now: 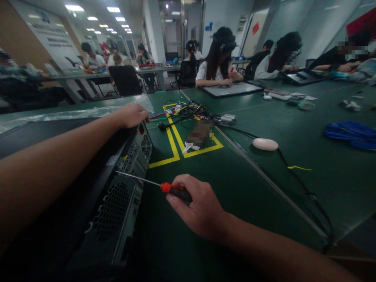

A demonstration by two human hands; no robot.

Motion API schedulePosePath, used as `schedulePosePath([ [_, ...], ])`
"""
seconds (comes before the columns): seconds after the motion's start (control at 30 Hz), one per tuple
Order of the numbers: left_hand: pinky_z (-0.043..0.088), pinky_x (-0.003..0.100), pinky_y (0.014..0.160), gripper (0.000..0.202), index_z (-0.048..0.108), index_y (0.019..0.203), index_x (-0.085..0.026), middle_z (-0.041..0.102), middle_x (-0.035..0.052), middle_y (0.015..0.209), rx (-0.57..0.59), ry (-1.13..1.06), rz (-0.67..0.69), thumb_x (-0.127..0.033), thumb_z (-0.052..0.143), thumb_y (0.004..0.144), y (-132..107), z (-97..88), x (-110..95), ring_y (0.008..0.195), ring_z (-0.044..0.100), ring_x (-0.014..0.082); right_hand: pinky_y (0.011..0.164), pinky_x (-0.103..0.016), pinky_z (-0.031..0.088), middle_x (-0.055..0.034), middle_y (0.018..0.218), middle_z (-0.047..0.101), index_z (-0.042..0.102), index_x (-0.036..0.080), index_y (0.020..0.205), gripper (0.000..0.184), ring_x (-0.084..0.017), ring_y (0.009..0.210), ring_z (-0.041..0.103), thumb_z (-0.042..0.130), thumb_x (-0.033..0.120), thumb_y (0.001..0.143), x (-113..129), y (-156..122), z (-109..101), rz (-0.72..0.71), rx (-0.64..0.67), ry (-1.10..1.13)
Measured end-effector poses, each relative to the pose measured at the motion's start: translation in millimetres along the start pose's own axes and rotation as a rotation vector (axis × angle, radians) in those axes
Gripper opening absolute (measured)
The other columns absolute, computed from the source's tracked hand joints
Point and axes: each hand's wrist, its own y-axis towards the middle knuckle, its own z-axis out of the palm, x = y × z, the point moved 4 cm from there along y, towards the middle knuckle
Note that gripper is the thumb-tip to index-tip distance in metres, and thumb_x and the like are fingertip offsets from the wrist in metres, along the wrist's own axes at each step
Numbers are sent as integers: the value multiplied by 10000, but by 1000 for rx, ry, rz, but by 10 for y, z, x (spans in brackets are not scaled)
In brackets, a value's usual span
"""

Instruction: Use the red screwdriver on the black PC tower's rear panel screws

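Note:
A black desktop computer case (73,156) lies on its side at the left, its metal back panel with vents and ports facing right. My left hand (133,115) is on the far back corner of the case, fingers curled over the edge; the fingertips are partly hidden. In my right hand (199,205) is a screwdriver (166,187) with an orange and black handle, fingers closed round it. The thin shaft points left, and its tip is at the upper edge of the back panel; whether it sits in a screw is too small to tell.
Yellow tape (202,152) marks the green table (249,219). Beyond my hands lie tangled cables (194,109), a pale oval device (265,144) on a black cord and a blue bundle (352,134). Plastic wrap (73,111) lies behind the case. Several people sit across the room.

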Motion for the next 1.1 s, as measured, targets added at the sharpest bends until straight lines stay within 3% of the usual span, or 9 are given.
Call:
schedulePosePath([
  [0.37,458,374,1024,526,781,1013,-100,741,135,1145,7,22,8,-299,305,912,29,21,26,1073,639,276,692,-312,455,-57,909,712,679,166,1059,206,-176,759,644,558,329,1024,-9,-7,-5,-2,-17,-13],
  [0.53,459,366,1022,540,782,1026,-103,743,136,1146,5,38,5,-304,293,915,45,31,41,1065,642,267,640,-289,440,-28,894,705,597,183,1111,238,-156,690,614,680,314,931,-14,-23,1,5,-7,52],
  [0.7,461,379,1019,529,782,1019,-87,743,146,1150,5,8,4,-298,309,910,33,25,36,1052,640,269,633,-275,416,-8,869,676,581,204,1040,127,-136,665,580,639,209,927,-15,-20,11,-32,-15,25],
  [1.1,468,344,1005,485,783,994,-98,753,122,1126,-1,-3,-13,-286,344,911,25,14,29,1020,634,239,644,-274,430,-24,882,680,611,186,1033,102,-140,693,595,642,216,941,-18,-3,11,-50,-17,1],
])
